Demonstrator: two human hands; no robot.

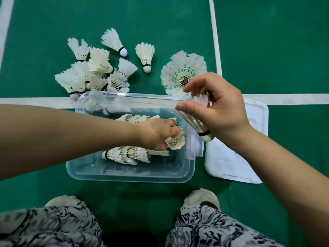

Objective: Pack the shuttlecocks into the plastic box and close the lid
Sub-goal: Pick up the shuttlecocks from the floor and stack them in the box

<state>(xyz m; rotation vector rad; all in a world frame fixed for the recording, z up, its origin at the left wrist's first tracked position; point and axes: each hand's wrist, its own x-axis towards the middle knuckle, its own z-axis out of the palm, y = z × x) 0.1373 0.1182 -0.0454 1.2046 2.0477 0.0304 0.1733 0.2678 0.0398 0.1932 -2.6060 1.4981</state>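
Observation:
A clear plastic box (124,173) sits on the green floor in front of me. Several white feather shuttlecocks (128,155) lie inside it. My left hand (156,134) reaches into the box and grips a shuttlecock (177,141) by its feathers. My right hand (217,107) hovers over the box's right rim, holding another shuttlecock (197,123) with its cork pointing down toward me. A heap of loose shuttlecocks (92,72) lies beyond the box at the left. The white lid (231,163) lies flat to the right of the box.
Two single shuttlecocks (146,56) lie beyond the box, and a flattened one with a green label (183,73) rests near my right hand. White court lines (215,41) cross the floor. My knees and shoes (203,198) are at the bottom.

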